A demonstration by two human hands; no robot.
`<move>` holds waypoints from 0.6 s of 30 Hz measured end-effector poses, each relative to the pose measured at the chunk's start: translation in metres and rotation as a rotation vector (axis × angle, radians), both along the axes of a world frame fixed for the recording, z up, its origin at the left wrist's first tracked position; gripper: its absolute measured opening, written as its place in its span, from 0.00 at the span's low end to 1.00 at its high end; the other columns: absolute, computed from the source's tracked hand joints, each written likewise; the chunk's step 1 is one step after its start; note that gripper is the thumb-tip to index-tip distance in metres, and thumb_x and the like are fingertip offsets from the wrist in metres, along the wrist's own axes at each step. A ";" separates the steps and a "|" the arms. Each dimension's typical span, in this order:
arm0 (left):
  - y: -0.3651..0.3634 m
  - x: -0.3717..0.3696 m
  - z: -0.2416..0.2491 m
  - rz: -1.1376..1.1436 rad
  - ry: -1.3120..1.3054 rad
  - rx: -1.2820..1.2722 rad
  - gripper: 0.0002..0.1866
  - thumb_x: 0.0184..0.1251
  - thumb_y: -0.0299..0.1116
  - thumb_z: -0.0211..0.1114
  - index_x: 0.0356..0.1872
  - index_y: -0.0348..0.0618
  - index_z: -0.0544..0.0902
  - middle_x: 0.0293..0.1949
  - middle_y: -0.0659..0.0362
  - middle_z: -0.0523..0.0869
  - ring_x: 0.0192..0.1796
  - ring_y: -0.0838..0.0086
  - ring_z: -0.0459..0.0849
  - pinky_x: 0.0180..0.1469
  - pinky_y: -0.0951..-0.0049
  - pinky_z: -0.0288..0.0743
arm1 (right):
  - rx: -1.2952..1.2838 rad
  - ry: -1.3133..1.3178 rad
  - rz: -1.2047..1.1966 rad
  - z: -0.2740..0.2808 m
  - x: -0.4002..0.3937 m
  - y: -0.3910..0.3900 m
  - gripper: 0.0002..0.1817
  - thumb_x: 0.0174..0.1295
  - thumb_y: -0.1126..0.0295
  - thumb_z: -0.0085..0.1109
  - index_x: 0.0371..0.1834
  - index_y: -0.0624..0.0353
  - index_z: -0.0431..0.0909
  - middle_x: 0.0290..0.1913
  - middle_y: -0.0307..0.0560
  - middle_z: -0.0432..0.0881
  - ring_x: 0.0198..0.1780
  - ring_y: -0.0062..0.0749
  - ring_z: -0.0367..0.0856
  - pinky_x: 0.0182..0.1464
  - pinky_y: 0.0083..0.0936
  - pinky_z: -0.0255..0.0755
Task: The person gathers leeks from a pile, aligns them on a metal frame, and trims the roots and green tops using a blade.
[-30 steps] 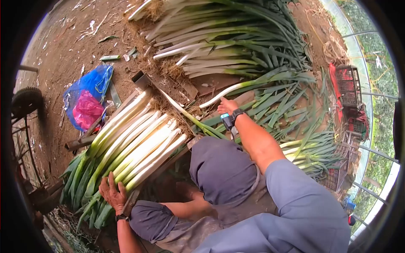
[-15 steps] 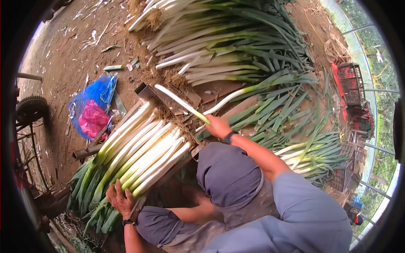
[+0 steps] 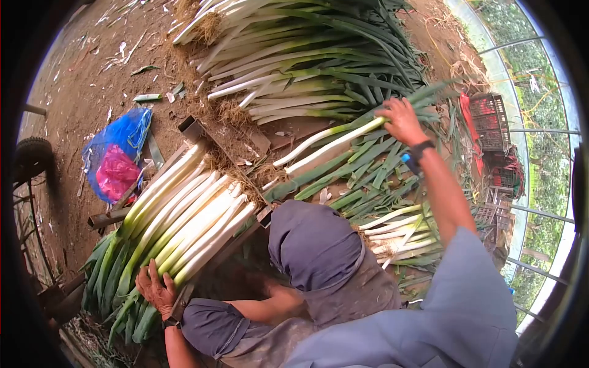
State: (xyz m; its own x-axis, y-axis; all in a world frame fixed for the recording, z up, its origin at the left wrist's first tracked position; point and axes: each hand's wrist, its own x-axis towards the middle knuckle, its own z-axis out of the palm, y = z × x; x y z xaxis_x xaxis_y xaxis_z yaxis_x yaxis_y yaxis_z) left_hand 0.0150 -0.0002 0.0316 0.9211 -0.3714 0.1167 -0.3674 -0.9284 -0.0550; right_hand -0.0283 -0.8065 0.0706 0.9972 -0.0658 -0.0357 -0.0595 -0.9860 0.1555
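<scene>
- Head view: the person's dark-clothed right knee [image 3: 316, 242] and blue-grey sleeve [image 3: 466, 270] were nearest the camera.
- The left hand [image 3: 155, 287] rested on a row of leeks [image 3: 184, 214], its fingers spread loosely over the stems close to the green part.
- That row lay slantwise on a metal frame [image 3: 102, 219], roots towards the upper right, leaves drooping at the lower left.
- Beside the right knee was a small pile of leeks [image 3: 402, 230].
- The right hand [image 3: 404, 122], slightly blurred, was closed around a single leek [image 3: 343, 143] where white turned green; its white end pointed back towards the row.
- A second leek [image 3: 307, 146] lay just beside it, near loose leaves [image 3: 380, 165].
- Beyond, a large heap of leeks [image 3: 319, 67] had its roots to the left.
- On the soil sat a blue net bag [image 3: 123, 132] with pink plastic [image 3: 116, 172].
- Farther right were crates [image 3: 491, 119] and netting [image 3: 543, 202].
</scene>
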 end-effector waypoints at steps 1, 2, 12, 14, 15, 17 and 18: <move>0.000 -0.001 0.000 0.001 0.000 0.006 0.29 0.67 0.41 0.62 0.70 0.53 0.78 0.62 0.50 0.77 0.67 0.50 0.71 0.75 0.46 0.59 | -0.059 -0.073 -0.102 -0.029 0.001 0.001 0.29 0.56 0.64 0.71 0.64 0.43 0.80 0.68 0.52 0.75 0.73 0.52 0.68 0.79 0.53 0.53; 0.000 0.000 -0.001 0.001 -0.003 0.011 0.29 0.68 0.42 0.62 0.70 0.53 0.78 0.62 0.50 0.77 0.67 0.50 0.71 0.75 0.46 0.59 | -0.012 -0.139 -0.144 -0.049 0.002 0.012 0.33 0.56 0.59 0.73 0.68 0.44 0.77 0.69 0.54 0.73 0.72 0.53 0.69 0.76 0.53 0.56; -0.001 -0.002 0.004 -0.005 0.013 0.036 0.28 0.70 0.43 0.60 0.71 0.51 0.77 0.61 0.51 0.78 0.66 0.51 0.73 0.75 0.46 0.59 | 1.715 -0.090 -1.398 -0.232 0.026 0.177 0.36 0.64 0.41 0.68 0.51 0.70 0.78 0.46 0.57 0.82 0.35 0.39 0.86 0.35 0.32 0.82; -0.002 -0.001 0.004 -0.006 -0.002 0.043 0.28 0.72 0.45 0.58 0.71 0.51 0.77 0.61 0.51 0.78 0.67 0.51 0.73 0.75 0.46 0.59 | 1.704 -0.130 -1.441 -0.246 0.047 0.179 0.36 0.63 0.44 0.72 0.53 0.72 0.77 0.48 0.58 0.82 0.37 0.40 0.86 0.37 0.35 0.84; -0.002 0.000 0.004 -0.006 0.006 0.042 0.28 0.72 0.47 0.57 0.71 0.51 0.77 0.61 0.51 0.78 0.67 0.51 0.73 0.75 0.45 0.59 | 1.658 -0.118 -1.512 -0.253 0.058 0.178 0.36 0.62 0.45 0.73 0.53 0.72 0.77 0.48 0.58 0.82 0.37 0.42 0.86 0.37 0.38 0.84; -0.002 -0.001 0.004 -0.001 0.010 0.036 0.28 0.72 0.47 0.57 0.71 0.51 0.77 0.61 0.51 0.78 0.67 0.51 0.73 0.75 0.45 0.59 | 1.711 -0.077 -1.525 -0.260 0.067 0.177 0.37 0.63 0.48 0.73 0.60 0.71 0.74 0.53 0.60 0.82 0.36 0.46 0.88 0.32 0.40 0.84; -0.002 0.000 0.004 -0.007 0.011 0.025 0.28 0.72 0.48 0.57 0.71 0.52 0.77 0.61 0.50 0.78 0.67 0.51 0.73 0.75 0.45 0.59 | 1.811 -0.048 -1.462 -0.258 0.067 0.175 0.38 0.65 0.49 0.71 0.66 0.70 0.72 0.57 0.61 0.82 0.35 0.48 0.89 0.27 0.40 0.85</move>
State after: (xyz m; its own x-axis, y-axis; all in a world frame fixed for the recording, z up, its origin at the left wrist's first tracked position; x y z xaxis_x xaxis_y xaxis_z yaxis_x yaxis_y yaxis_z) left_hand 0.0145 -0.0026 0.0360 0.9197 -0.3803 0.0975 -0.3744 -0.9243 -0.0744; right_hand 0.0391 -0.6311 -0.1869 0.3347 -0.4179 -0.8446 -0.5736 0.6207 -0.5345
